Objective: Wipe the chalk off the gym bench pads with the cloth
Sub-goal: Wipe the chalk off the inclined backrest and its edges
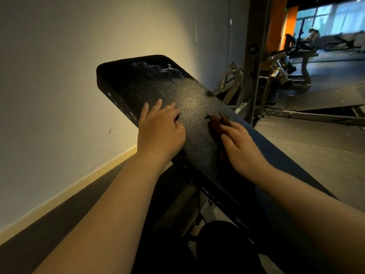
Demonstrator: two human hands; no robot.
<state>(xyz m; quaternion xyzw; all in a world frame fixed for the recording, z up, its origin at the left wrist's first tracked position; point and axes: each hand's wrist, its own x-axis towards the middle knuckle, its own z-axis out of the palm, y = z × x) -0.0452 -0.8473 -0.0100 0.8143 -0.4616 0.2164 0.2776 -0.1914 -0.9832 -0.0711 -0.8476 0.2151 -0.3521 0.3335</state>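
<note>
"Head view looks down two bare forearms onto the bench pad [197, 107]. So where's the cloth?"

"On the right half of the pad, about midway up the slope. It's a dark reddish-brown cloth [216, 123], bunched up, and the right hand [242, 148] lies on top of it."

"Gripped?"

"Pressed, more like. The fingers [233, 129] lie fairly straight and close together over it. The cloth pokes out past the fingertips toward the raised end, and a scrap shows under the heel of the palm. That side is dim, so I can't swear whether the thumb tucks any cloth in."

"And the other hand?"

"The left hand [161, 132] rests on the pad's left side, at the edge, holding nothing. Three fingers reach forward, straight, onto the black textured vinyl, and the forefinger looks bent, tip on the pad. The hands are apart, with bare pad between them."

"The chalk?"

"White chalk smears [158, 69] sit up by the raised, rounded end, well beyond both hands and the cloth. A fainter dusty haze [193, 86] runs down the right side from there. More white streaks [120, 104] mark the pad's left side wall, just ahead of the left fingertips."

"What's around it?"

"A pale wall [59, 66] on the left, with a yellowish skirting board [79, 180]. On the right there's a steel upright [254, 56], a gym machine [284, 68] behind it, grey floor [316, 145], and windows [335, 18] far off."
</note>
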